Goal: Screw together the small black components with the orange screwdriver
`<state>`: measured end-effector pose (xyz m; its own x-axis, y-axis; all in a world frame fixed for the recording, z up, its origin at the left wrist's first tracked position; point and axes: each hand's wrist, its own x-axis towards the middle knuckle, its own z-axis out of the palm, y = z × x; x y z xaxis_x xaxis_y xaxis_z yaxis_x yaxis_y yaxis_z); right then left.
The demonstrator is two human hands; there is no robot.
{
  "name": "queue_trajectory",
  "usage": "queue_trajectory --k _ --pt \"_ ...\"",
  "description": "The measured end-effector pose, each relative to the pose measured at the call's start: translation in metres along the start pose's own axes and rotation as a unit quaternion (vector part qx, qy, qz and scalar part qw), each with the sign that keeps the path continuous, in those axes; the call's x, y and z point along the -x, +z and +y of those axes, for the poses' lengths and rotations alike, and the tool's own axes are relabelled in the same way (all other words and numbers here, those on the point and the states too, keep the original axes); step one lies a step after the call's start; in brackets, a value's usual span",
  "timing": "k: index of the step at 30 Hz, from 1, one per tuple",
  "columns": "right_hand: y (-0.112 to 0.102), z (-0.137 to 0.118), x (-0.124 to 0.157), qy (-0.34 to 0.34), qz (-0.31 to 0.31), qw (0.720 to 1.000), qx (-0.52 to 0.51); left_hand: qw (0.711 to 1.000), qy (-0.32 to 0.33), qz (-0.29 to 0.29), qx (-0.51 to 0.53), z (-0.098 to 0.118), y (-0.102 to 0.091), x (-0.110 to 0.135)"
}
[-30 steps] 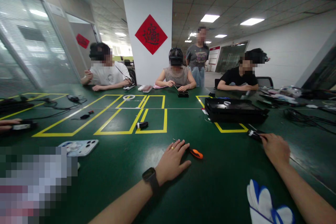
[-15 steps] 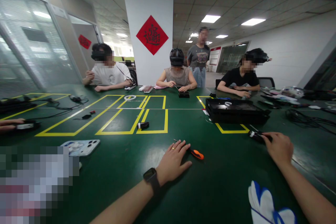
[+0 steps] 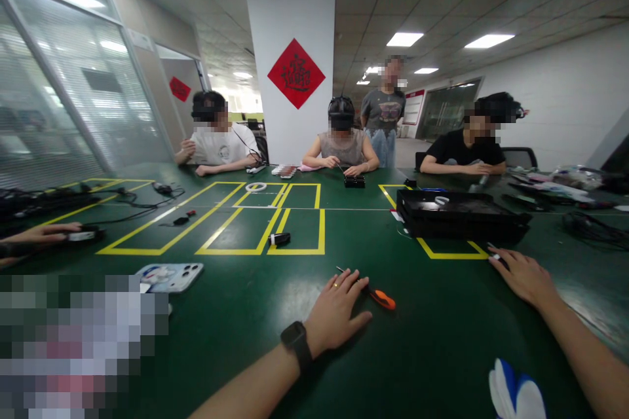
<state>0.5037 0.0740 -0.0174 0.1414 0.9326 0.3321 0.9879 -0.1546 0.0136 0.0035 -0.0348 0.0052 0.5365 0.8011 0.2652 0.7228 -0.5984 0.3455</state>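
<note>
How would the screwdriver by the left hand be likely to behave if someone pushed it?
The screwdriver would probably stay stiff, as its thin shaft looks straight. It might roll or pivot a little, since its orange handle looks rounded and lies on the flat table. The left hand across its middle would likely limit that.

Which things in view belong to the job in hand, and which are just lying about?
Likely in use:
- orange-handled tool, under the left hand
- small dark object, mostly hidden by the right hand

Apparently just lying about:
- phone
- white-and-blue glove
- white ring
- black tray
</note>
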Motion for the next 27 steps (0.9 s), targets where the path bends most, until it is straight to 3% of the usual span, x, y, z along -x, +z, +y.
queue_trajectory --k 4,7,10,12,14,16,19,23,27 --pt "-0.004 -0.003 0.004 -0.003 0.022 1.000 0.003 1.000 0.004 0.004 -0.008 0.004 0.002 0.002" --pt "-0.014 -0.013 0.012 -0.010 0.103 0.994 0.025 0.999 0.012 0.022 -0.026 0.002 0.001 0.002" --pt "-0.034 -0.036 0.020 -0.028 0.205 0.978 0.013 0.996 0.009 0.059 -0.068 -0.022 -0.011 -0.005" --pt "-0.054 -0.062 0.025 -0.048 0.219 0.974 -0.031 0.987 -0.047 0.109 -0.107 -0.056 -0.024 -0.013" --pt "-0.077 -0.099 0.031 -0.102 0.152 0.979 -0.094 0.970 -0.128 0.153 -0.137 -0.098 -0.040 -0.020" --pt "-0.098 -0.143 0.044 -0.156 0.035 0.974 -0.159 0.957 -0.193 0.163 -0.141 -0.138 -0.054 -0.024" --pt "-0.117 -0.213 0.073 -0.220 -0.111 0.938 -0.243 0.958 -0.238 0.135 -0.089 -0.175 -0.065 -0.025" --pt "-0.116 -0.284 0.107 -0.268 -0.133 0.914 -0.275 0.958 -0.246 0.136 -0.055 -0.177 -0.062 -0.025" --pt "-0.097 -0.322 0.107 -0.222 -0.143 0.904 -0.337 0.958 -0.235 0.166 -0.008 -0.150 -0.044 -0.030"
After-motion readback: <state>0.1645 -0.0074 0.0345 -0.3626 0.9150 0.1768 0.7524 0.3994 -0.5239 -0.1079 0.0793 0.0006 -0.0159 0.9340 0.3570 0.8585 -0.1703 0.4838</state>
